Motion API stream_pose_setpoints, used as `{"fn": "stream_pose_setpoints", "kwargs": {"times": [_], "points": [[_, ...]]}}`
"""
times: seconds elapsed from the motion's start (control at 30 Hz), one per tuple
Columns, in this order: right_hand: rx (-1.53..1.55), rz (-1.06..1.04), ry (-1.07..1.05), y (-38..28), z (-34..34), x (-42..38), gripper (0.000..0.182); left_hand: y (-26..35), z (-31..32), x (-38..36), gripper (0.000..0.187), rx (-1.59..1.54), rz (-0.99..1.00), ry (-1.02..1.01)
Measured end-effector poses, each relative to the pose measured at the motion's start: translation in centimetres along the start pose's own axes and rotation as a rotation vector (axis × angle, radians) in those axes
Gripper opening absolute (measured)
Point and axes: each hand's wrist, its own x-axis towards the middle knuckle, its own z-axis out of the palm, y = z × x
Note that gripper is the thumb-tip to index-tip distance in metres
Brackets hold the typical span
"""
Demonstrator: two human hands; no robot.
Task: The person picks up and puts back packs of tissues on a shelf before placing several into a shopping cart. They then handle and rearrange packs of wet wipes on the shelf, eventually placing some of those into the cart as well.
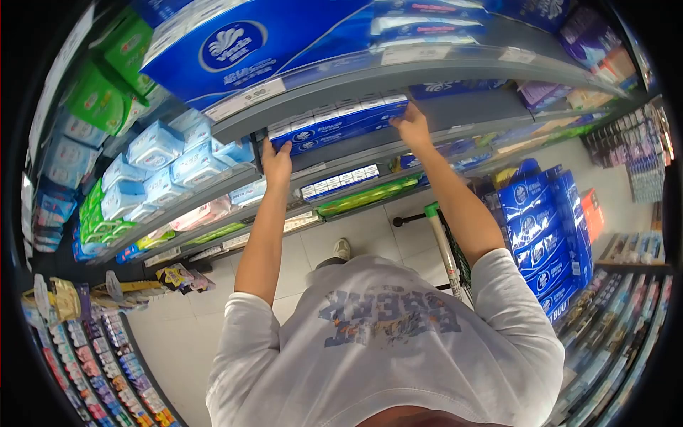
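Observation:
A long blue pack of tissues [338,127] with white packets showing along its top lies on a middle shelf [320,153]. My left hand [277,162] grips its left end, thumb on the front face. At the right end, my right hand [412,127] holds the pack's corner with bent fingers. Both arms reach forward, and the pack spans the gap between the hands. Above it, on the upper shelf, stands a large blue Vinda pack [242,53] over a price label [255,95].
Light-blue wipe packs [155,145] and green packs [103,92] fill shelves at left. Lower shelves hold a green pack [370,196]. A cart with a green-ended bar [432,209] stands at my right, near stacked blue packs [532,228]. Racks of small goods [99,356] stand lower left.

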Motion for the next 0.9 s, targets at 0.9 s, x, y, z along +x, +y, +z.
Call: {"fn": "stream_pose_setpoints", "kwargs": {"times": [0.9], "points": [[-0.298, -0.216, 1.073, -11.1, -20.4, -35.1, 0.065, 13.4, 24.7, -16.2, 0.036, -0.319, -0.261, -0.694]]}}
